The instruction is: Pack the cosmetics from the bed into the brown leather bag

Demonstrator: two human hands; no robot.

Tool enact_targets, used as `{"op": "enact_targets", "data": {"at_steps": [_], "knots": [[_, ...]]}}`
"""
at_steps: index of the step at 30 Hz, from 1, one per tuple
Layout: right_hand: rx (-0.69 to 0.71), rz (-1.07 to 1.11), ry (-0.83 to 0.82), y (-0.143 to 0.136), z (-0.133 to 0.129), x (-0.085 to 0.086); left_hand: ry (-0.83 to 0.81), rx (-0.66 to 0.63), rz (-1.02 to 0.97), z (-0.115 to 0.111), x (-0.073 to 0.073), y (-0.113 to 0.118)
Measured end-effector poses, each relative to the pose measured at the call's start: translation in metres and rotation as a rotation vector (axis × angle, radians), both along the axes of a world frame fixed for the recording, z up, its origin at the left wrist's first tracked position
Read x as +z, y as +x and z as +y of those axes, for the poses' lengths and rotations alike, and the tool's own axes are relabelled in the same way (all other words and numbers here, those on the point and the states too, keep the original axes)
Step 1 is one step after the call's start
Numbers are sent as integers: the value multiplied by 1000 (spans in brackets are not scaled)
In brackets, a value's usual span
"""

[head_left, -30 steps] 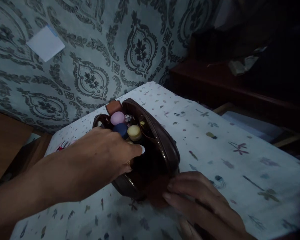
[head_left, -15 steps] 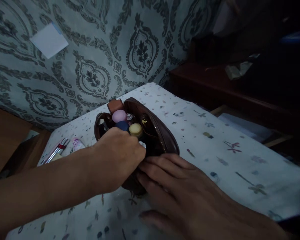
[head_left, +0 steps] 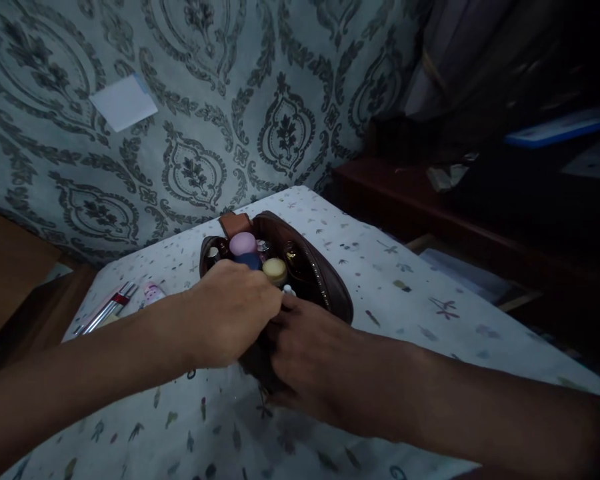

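A brown zippered toiletry bag (head_left: 341, 297) stands unzipped on the table. Inside are a round pink lid (head_left: 243, 244), a dark blue lid (head_left: 249, 260), a jar with a yellowish lid (head_left: 275, 269) and several small bottles. My left hand (head_left: 233, 310) is closed over the bag's near left rim, its fingertips hidden. Right beside it, my right hand (head_left: 317, 350) has its fingers curled around the near wall, with the thumb close to a small white cap (head_left: 289, 290).
To the left lie silver and red tubes (head_left: 114, 305) and a small pink-patterned item (head_left: 153, 292). The tablecloth (head_left: 430, 333) is white with printed leaves. A patterned wall (head_left: 195, 167) with a paper stuck on it rises behind. An open drawer (head_left: 455, 273) is at the right.
My right hand has moved up to the bag's rim, its spread fingers now curling in against my left hand. The left hand stays at the rim. The view has shifted slightly.
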State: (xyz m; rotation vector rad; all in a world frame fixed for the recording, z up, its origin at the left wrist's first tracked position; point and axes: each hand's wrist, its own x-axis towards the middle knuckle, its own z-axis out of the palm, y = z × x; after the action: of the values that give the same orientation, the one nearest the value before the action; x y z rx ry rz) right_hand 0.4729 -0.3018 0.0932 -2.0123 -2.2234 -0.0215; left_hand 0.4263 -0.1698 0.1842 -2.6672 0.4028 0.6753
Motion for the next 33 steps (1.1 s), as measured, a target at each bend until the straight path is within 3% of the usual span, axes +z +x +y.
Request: {"op": "enact_targets", "data": {"at_steps": [5,8,12,17,21,29,33], "knots": [[-7,-76,-141,0,1,7,-100,41,-251,20,1,-6],[-7,-50,-166,0,0,9,-58,66,-348,31,-3,-8],[-14,-63,-215,-1,1,12,-5,64,-257,34,-4,-6],[-10,-79,-269,-2,2,12,11,60,-118,25,6,2],[-7,-53,-200,-1,2,8,29,29,-35,18,9,9],[10,37,-138,1,0,2,150,-25,27,11,-3,16],[24,18,-201,-1,2,8,91,8,-2,17,3,14]]}}
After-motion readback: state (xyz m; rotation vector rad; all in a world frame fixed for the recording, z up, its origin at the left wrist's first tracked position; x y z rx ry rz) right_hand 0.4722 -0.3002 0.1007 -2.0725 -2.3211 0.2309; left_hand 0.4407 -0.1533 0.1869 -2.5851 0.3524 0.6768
